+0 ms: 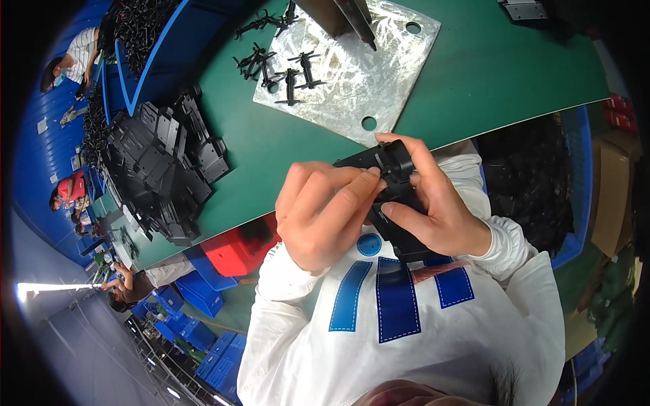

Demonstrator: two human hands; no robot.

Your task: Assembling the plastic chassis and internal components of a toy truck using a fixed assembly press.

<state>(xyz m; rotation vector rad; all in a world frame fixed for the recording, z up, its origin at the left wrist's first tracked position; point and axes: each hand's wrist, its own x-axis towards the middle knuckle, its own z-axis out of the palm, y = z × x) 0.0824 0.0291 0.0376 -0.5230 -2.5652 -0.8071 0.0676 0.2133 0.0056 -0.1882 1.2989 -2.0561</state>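
your left hand fingers curled, thumb tip pressing on black plastic part. your right hand wrapped round same part, thumb underneath, fingers over top. part held in front of your chest, just off near edge of green table. metal plate beyond with small black clips; pile of black parts to left.

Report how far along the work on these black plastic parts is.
Done: unclear; small black pieces lie on the metal plate.
In hand: left hand and right hand grip one black part.
Left: apparently a heap of black parts on the green table.
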